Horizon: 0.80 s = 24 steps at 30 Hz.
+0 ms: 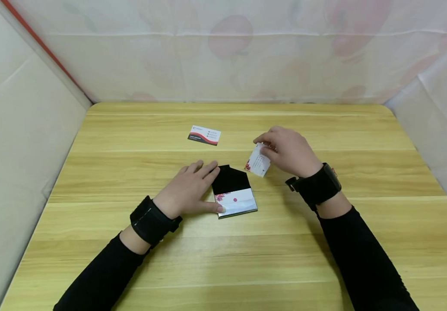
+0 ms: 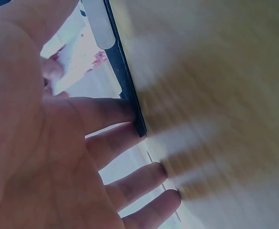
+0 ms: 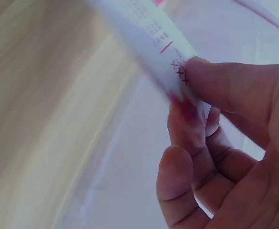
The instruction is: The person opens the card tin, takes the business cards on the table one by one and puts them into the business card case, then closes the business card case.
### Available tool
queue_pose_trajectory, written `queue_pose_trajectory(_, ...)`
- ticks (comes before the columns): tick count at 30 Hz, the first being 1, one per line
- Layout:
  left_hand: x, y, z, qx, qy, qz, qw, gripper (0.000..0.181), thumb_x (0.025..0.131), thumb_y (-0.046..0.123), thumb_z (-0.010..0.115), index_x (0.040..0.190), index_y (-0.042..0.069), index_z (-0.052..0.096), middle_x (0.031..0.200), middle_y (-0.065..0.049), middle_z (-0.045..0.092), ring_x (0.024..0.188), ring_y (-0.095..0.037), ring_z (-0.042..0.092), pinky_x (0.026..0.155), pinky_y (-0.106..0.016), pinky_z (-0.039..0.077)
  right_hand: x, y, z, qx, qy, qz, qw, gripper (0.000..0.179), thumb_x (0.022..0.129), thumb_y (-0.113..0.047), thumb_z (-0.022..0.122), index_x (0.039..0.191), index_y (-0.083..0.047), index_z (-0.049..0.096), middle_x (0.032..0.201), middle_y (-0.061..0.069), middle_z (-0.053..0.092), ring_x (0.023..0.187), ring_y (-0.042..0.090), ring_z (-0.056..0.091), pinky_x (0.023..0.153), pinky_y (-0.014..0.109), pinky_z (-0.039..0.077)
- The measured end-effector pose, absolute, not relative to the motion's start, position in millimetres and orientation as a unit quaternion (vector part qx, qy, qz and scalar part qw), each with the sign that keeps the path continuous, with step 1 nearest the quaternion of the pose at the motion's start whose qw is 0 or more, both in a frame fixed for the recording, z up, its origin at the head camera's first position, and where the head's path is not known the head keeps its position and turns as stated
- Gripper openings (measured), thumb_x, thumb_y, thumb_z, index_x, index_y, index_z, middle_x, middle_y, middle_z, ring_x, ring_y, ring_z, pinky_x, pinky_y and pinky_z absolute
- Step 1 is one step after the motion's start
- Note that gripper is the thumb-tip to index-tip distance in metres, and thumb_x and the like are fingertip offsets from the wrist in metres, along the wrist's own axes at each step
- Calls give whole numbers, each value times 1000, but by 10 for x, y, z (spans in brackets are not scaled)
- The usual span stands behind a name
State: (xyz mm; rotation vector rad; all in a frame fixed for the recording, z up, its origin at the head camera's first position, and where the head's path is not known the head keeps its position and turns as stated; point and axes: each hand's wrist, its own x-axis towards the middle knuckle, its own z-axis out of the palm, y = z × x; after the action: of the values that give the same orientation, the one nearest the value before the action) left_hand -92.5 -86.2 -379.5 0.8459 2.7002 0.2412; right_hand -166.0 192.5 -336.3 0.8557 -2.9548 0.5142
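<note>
A business card case (image 1: pixel 236 190) lies on the table with its black lid laid back. Inside it sits a white card with pink flowers (image 1: pixel 242 199). My left hand (image 1: pixel 188 192) rests at the case's left side, fingers extended, with the fingertips at the lid and the thumb on the lower left corner. In the left wrist view, the lid's dark edge (image 2: pixel 125 76) meets the fingers. Beyond the case, my right hand (image 1: pixel 291 151) pinches another white business card (image 1: pixel 259 162) with red floral print between thumb and fingers; the right wrist view shows its small red marks and text.
A business card (image 1: pixel 204 134) with a red and dark wave lies flat behind the case. The wooden table (image 1: pixel 130 268) has pale sheeting (image 1: pixel 169 65) behind it and on both sides. Each wrist wears a black band (image 1: pixel 153 221).
</note>
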Motion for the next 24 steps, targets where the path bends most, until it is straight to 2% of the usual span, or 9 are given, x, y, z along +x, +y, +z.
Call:
queue_pose_trajectory(2, -925, -864, -3793, 295, 940, 86, 150, 107, 80, 78, 58, 158, 11, 28, 166, -5, 20, 150, -41, 21, 118, -56, 24, -1640, 1918, -3318, 294, -935, 195, 30, 14, 93, -10, 69, 105, -12, 76, 96, 2, 66, 84, 18, 62, 73, 35, 49)
queue_pose_trajectory(4, -921, -865, -3795, 296, 939, 89, 151, 107, 80, 78, 59, 158, 11, 28, 166, -5, 20, 150, -41, 21, 118, -56, 23, -1622, 1908, -3294, 317, -921, 223, 47, 9, 90, -7, 72, 91, -15, 75, 104, 3, 66, 93, 20, 63, 79, 38, 50)
queue_pose_trajectory(8, -916, -868, -3800, 297, 938, 91, 153, 107, 80, 78, 59, 158, 11, 28, 166, -5, 20, 150, -41, 20, 118, -56, 23, -1590, 1880, -3276, 348, -899, 256, 65, 18, 84, -2, 77, 78, -17, 73, 124, 10, 63, 111, 28, 60, 89, 44, 49)
queue_pose_trajectory(10, -918, -869, -3795, 297, 938, 89, 152, 107, 80, 78, 58, 158, 12, 28, 166, -5, 20, 150, -41, 20, 118, -56, 23, -1587, 1869, -3269, 351, -895, 264, 71, 16, 84, -1, 77, 81, -16, 75, 121, 9, 67, 108, 25, 64, 88, 41, 51)
queue_pose_trajectory(13, -929, -871, -3785, 298, 938, 88, 151, 108, 80, 79, 58, 158, 12, 27, 166, -4, 20, 150, -41, 20, 119, -56, 22, -1590, 1863, -3256, 347, -897, 266, 72, 16, 87, 0, 72, 93, -13, 79, 101, 1, 75, 90, 15, 68, 74, 33, 51)
queue_pose_trajectory(15, -932, -871, -3784, 299, 938, 88, 149, 108, 80, 79, 58, 158, 12, 27, 166, -4, 20, 150, -41, 20, 119, -56, 22, -1585, 1863, -3250, 341, -902, 258, 58, 20, 88, -2, 68, 100, -13, 79, 94, -1, 76, 84, 12, 68, 67, 30, 47)
queue_pose_trajectory(20, -918, -875, -3796, 298, 939, 86, 150, 108, 80, 80, 57, 158, 12, 27, 166, -3, 20, 150, -40, 21, 118, -56, 23, -1555, 1835, -3301, 342, -906, 249, 23, 19, 88, -10, 67, 103, -14, 78, 95, -3, 75, 81, 10, 66, 61, 28, 46)
queue_pose_trajectory(22, -910, -873, -3798, 296, 939, 87, 152, 108, 79, 80, 58, 159, 13, 27, 166, -3, 20, 150, -40, 21, 118, -56, 23, -1544, 1810, -3331, 357, -896, 261, 24, 16, 90, -9, 68, 102, -14, 77, 95, -3, 75, 78, 9, 64, 60, 28, 47)
queue_pose_trajectory(24, -904, -868, -3799, 295, 939, 87, 154, 108, 79, 80, 58, 159, 13, 27, 166, -3, 20, 150, -40, 21, 118, -57, 24, -1536, 1782, -3350, 375, -884, 276, 26, 21, 90, -6, 66, 108, -14, 74, 96, -3, 74, 75, 9, 63, 60, 28, 48)
